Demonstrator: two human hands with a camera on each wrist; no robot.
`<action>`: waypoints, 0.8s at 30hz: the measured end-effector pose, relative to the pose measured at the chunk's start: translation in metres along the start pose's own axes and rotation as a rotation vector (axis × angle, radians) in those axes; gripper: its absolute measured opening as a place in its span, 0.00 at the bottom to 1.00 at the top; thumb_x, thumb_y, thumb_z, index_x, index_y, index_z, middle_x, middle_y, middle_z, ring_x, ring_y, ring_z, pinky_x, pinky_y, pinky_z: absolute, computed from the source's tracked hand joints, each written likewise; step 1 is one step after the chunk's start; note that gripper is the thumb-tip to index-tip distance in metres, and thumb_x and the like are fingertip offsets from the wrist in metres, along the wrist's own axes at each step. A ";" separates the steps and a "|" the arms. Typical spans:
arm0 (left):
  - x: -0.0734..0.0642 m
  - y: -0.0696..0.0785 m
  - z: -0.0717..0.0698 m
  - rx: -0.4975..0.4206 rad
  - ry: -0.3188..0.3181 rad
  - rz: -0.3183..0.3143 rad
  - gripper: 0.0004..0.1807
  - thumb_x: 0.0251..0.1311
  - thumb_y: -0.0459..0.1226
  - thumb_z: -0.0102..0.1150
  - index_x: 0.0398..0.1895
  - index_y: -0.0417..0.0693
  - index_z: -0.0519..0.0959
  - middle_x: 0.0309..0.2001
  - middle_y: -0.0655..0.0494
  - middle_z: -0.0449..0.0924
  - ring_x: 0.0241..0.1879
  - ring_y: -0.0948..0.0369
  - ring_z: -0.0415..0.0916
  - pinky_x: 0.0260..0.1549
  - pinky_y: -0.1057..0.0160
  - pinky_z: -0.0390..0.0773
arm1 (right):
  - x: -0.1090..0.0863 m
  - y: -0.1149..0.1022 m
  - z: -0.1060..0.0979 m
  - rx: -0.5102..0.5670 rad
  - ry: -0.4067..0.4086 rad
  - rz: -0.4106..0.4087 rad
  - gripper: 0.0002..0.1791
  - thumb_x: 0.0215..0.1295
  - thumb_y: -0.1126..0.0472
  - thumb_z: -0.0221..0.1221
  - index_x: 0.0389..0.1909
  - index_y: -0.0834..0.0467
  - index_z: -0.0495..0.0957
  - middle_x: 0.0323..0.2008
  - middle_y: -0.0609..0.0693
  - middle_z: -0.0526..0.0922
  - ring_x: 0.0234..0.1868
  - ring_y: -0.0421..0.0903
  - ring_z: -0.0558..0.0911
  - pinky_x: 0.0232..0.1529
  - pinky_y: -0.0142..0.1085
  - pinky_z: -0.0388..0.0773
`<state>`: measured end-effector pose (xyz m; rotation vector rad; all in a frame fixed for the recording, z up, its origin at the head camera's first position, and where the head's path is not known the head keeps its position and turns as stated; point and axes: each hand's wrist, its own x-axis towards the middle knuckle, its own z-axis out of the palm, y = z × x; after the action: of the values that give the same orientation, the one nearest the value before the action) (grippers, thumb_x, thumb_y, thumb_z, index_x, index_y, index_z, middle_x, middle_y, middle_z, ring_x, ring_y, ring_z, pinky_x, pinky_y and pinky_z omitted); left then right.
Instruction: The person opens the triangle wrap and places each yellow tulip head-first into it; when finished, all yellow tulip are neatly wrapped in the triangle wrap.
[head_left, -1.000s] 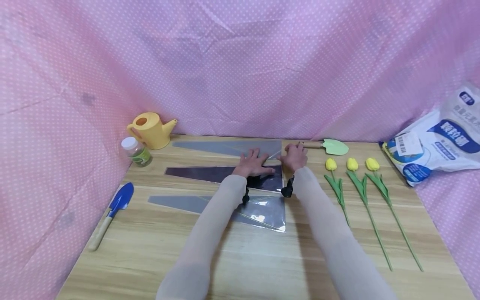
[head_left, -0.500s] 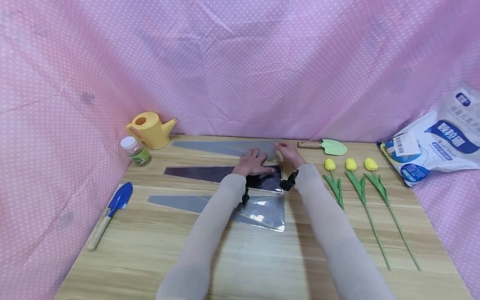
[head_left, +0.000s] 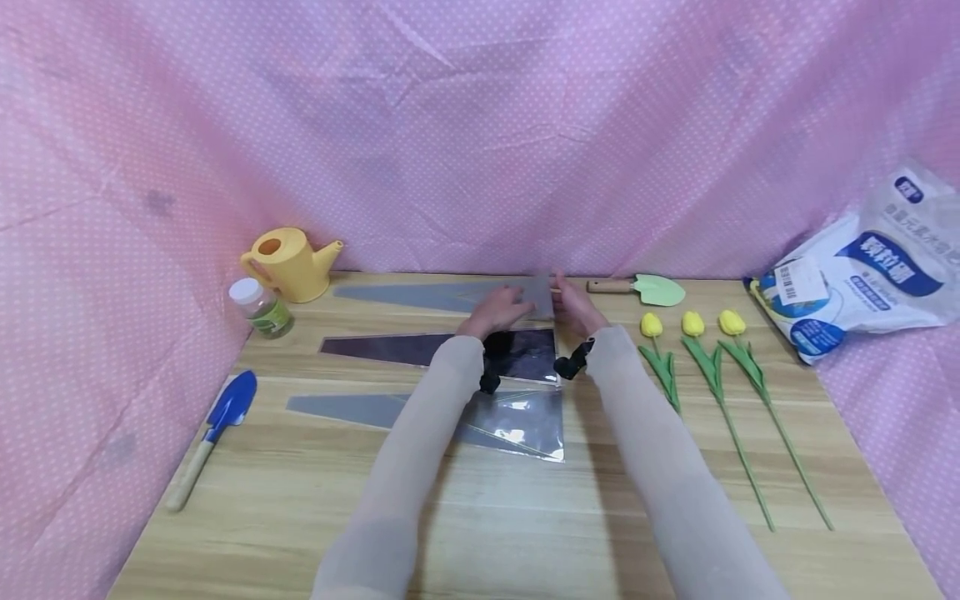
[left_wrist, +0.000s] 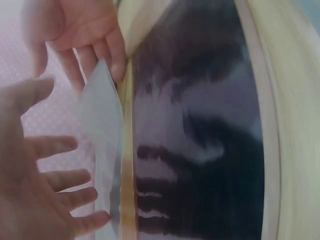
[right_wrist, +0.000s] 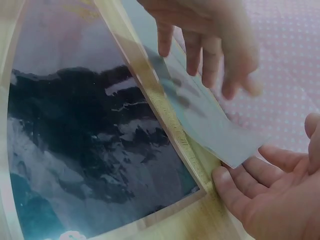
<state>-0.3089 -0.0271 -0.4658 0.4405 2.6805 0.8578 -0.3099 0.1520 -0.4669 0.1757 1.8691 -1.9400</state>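
Observation:
A tapered translucent grey plastic flower sleeve [head_left: 420, 294] lies along the table's far side, its wide right end lifted. Beneath that raised end [right_wrist: 220, 137] are the fingers of my right hand [head_left: 576, 307], extended and touching it; the thumb stands apart in the right wrist view. My left hand [head_left: 495, 312] hovers just over the same sleeve, fingers spread and relaxed, holding nothing. Nearer to me lie a dark purple sleeve [head_left: 397, 345] and another grey sleeve [head_left: 345, 407], both flat. My forearms partly cover these two.
Three yellow tulips [head_left: 693, 323] lie at right, beside a white-and-blue bag [head_left: 847, 292]. A green trowel [head_left: 658, 290] lies at the back. On the left are a yellow watering can [head_left: 292, 267], a white-capped bottle [head_left: 262, 310] and a blue trowel [head_left: 234, 400].
My right hand has moved left to the far sleeve's wide end, which has bent upward. My left hand has come off the sleeves and shifted slightly back; its fingers no longer press flat.

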 end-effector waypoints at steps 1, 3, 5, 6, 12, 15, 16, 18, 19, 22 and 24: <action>0.001 0.001 0.001 -0.063 0.024 -0.007 0.33 0.71 0.51 0.47 0.74 0.45 0.64 0.73 0.46 0.67 0.73 0.50 0.64 0.72 0.51 0.65 | 0.000 0.000 0.000 0.009 -0.002 -0.001 0.37 0.80 0.42 0.23 0.78 0.62 0.51 0.75 0.67 0.61 0.76 0.61 0.63 0.77 0.51 0.58; 0.004 0.003 0.004 -0.167 0.075 -0.014 0.30 0.71 0.46 0.48 0.73 0.43 0.66 0.71 0.46 0.70 0.71 0.50 0.67 0.70 0.51 0.68 | -0.001 -0.001 0.000 0.019 -0.007 0.000 0.38 0.79 0.41 0.23 0.78 0.62 0.50 0.75 0.67 0.60 0.76 0.60 0.62 0.77 0.51 0.58; 0.007 0.005 0.008 -0.252 0.118 -0.026 0.28 0.70 0.42 0.48 0.71 0.42 0.68 0.70 0.45 0.71 0.69 0.50 0.69 0.69 0.52 0.69 | -0.002 -0.001 0.000 0.019 -0.007 0.001 0.38 0.79 0.41 0.22 0.78 0.62 0.50 0.75 0.67 0.60 0.77 0.60 0.62 0.77 0.51 0.58; 0.008 0.006 0.009 -0.289 0.138 -0.033 0.27 0.69 0.40 0.49 0.70 0.41 0.69 0.69 0.44 0.72 0.68 0.49 0.70 0.68 0.52 0.70 | -0.003 -0.001 0.000 0.023 -0.004 0.003 0.38 0.79 0.41 0.23 0.78 0.62 0.50 0.75 0.67 0.60 0.77 0.60 0.62 0.77 0.51 0.58; 0.011 0.009 0.016 -0.435 0.215 -0.064 0.24 0.66 0.34 0.50 0.66 0.38 0.73 0.61 0.39 0.77 0.62 0.47 0.75 0.63 0.50 0.75 | -0.004 -0.003 0.006 0.061 0.023 0.032 0.38 0.79 0.40 0.23 0.77 0.61 0.52 0.75 0.66 0.61 0.76 0.61 0.64 0.76 0.52 0.60; 0.012 0.008 0.018 -0.469 0.228 -0.086 0.23 0.66 0.33 0.50 0.64 0.38 0.74 0.58 0.39 0.79 0.57 0.47 0.77 0.58 0.52 0.78 | -0.004 -0.004 0.009 0.079 0.026 0.041 0.38 0.79 0.40 0.24 0.78 0.60 0.52 0.76 0.64 0.59 0.77 0.59 0.62 0.77 0.52 0.59; 0.012 0.007 0.018 -0.481 0.230 -0.092 0.23 0.66 0.34 0.50 0.64 0.38 0.74 0.58 0.39 0.79 0.56 0.47 0.78 0.57 0.52 0.78 | -0.004 -0.004 0.010 0.089 0.024 0.041 0.38 0.79 0.40 0.24 0.78 0.60 0.52 0.77 0.63 0.59 0.77 0.59 0.62 0.77 0.53 0.58; 0.013 0.006 0.018 -0.496 0.228 -0.098 0.22 0.67 0.35 0.50 0.63 0.39 0.74 0.58 0.40 0.79 0.56 0.47 0.78 0.56 0.52 0.78 | -0.004 -0.006 0.012 0.124 0.024 0.044 0.37 0.80 0.40 0.25 0.78 0.59 0.53 0.77 0.62 0.58 0.78 0.58 0.60 0.77 0.52 0.57; 0.013 0.006 0.018 -0.506 0.227 -0.102 0.21 0.68 0.36 0.50 0.63 0.40 0.75 0.58 0.41 0.79 0.56 0.48 0.78 0.56 0.52 0.78 | -0.005 -0.006 0.012 0.137 0.020 0.045 0.37 0.80 0.41 0.25 0.78 0.59 0.53 0.77 0.62 0.57 0.78 0.58 0.60 0.78 0.52 0.57; 0.012 0.006 0.017 -0.531 0.219 -0.113 0.21 0.70 0.39 0.51 0.62 0.41 0.75 0.59 0.41 0.79 0.58 0.48 0.77 0.58 0.51 0.77 | -0.004 -0.008 0.015 0.180 0.015 0.053 0.36 0.80 0.41 0.26 0.78 0.59 0.52 0.78 0.61 0.57 0.78 0.57 0.60 0.78 0.52 0.56; 0.012 0.005 0.017 -0.545 0.221 -0.127 0.21 0.70 0.43 0.52 0.61 0.41 0.76 0.58 0.42 0.79 0.58 0.49 0.77 0.58 0.51 0.77 | -0.004 -0.009 0.016 0.193 0.008 0.056 0.37 0.80 0.40 0.26 0.78 0.60 0.52 0.78 0.61 0.57 0.78 0.57 0.60 0.78 0.52 0.56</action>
<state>-0.3126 -0.0101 -0.4776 0.0477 2.4698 1.6038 -0.3066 0.1372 -0.4554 0.2911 1.6620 -2.0820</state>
